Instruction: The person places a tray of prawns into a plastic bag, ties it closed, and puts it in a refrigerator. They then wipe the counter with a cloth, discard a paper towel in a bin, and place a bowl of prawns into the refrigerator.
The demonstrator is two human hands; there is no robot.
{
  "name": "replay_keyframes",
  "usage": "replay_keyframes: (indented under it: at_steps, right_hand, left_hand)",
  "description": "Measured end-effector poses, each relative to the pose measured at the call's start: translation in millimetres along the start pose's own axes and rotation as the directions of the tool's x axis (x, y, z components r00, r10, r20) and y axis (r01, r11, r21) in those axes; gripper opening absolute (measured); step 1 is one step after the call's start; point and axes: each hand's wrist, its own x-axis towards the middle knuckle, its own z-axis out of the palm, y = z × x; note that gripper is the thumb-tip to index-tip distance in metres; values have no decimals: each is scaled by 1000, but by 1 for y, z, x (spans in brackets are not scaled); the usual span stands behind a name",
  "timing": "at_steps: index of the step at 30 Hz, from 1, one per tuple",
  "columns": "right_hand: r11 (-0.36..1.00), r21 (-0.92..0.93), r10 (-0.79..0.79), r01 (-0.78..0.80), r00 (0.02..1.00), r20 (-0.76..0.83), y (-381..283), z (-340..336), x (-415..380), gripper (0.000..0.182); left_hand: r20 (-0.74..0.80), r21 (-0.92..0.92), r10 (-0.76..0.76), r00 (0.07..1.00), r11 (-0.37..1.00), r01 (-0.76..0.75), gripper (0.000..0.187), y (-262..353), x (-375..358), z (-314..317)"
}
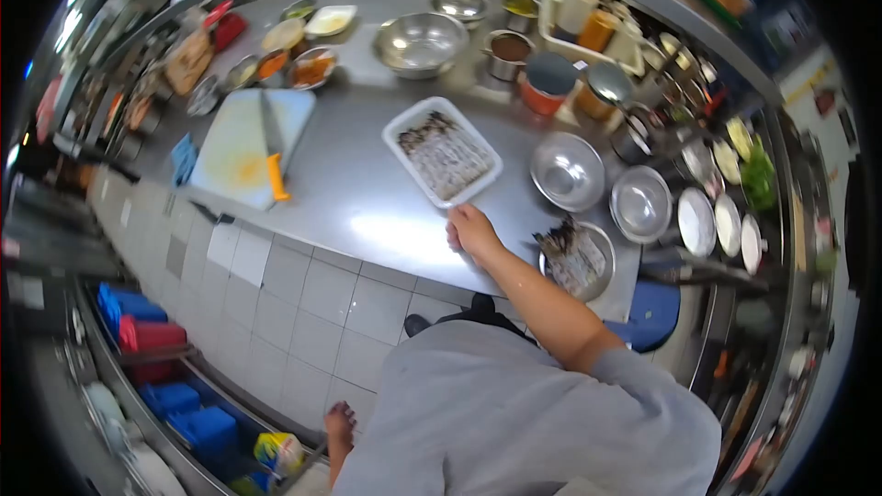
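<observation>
On the steel table sits a white rectangular tub (pixel 487 180), filled with rows of greyish, dark-ended pieces (pixel 448 158) that look like raw shrimp. My right hand (pixel 473 231) is closed at the tub's near corner, fingertips right at its rim. Just right of my forearm, a round steel bowl (pixel 606 268) holds more of the same grey pieces. My left hand (pixel 340 421) hangs low beside my body over the floor, away from the table, its fingers loosely curled and apart with nothing seen in them.
A knife with an orange handle (pixel 277 177) lies on a white cutting board (pixel 216 142) at left. Steel bowls (pixel 568 171) stand at right and a large one (pixel 420 44) at the back. Sauce pots (pixel 508 52) and bottles (pixel 576 9) line the far side.
</observation>
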Motion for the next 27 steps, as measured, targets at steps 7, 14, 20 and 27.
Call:
replay_keyframes:
  at_steps: [7,14,20,27]
  right_hand:
    - [950,-305,65,71,908,413,43,55,-34,17]
    - [295,-562,125,773,552,824,41,133,-80,28]
    - [-37,-380,243,924,377,894,124,170,-74,30]
    - [-98,-549,579,830,497,647,270,187,-20,30]
  left_hand:
    - [-92,305,399,912,883,-356,45,-18,-24,19]
    - [-224,349,118,967,936,-34,54,-152,-87,0]
    - [-181,344,-165,970,913,219,56,-253,-99,-39]
    - [-216,282,-194,957,926,252,48,-343,-60,-110]
